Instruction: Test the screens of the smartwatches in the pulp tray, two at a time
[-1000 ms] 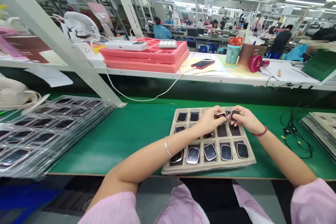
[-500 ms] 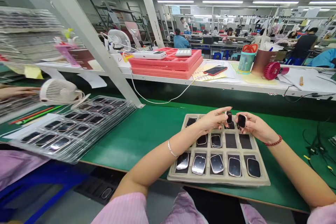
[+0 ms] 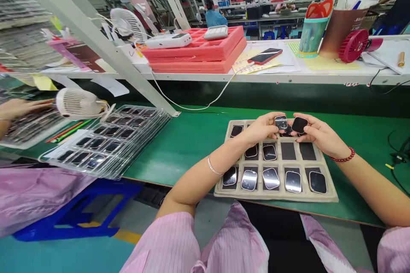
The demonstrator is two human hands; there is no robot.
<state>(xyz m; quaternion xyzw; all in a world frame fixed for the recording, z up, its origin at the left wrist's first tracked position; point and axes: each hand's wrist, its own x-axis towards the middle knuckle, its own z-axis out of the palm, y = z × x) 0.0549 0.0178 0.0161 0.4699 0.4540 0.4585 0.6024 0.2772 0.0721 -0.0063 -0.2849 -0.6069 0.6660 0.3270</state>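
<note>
A beige compartment tray [image 3: 275,197] lies on the green bench, with dark square-faced watch pieces such as one [image 3: 317,182] in its front row. My left hand [image 3: 263,129] pinches a watch piece [image 3: 281,123] above the back row. Beside it, my right hand [image 3: 317,133] holds another watch piece [image 3: 300,125] by its edges, dark face up. The two held pieces are close together but apart. In the middle row, two compartments at the right show only dark pads [image 3: 307,151].
Stacked clear trays [image 3: 128,153] of watch pieces lie to the left, near a white fan [image 3: 78,103] and another person's hand [image 3: 24,108]. A slanted white post [image 3: 118,57] meets the bench. The shelf holds red foam trays [image 3: 192,59], a phone [image 3: 265,56] and a cup [image 3: 313,34].
The view has tilted down and shifted. Both held watch pieces have turned so their faces show more fully. The other person's hand at the left reaches a little farther in.
</note>
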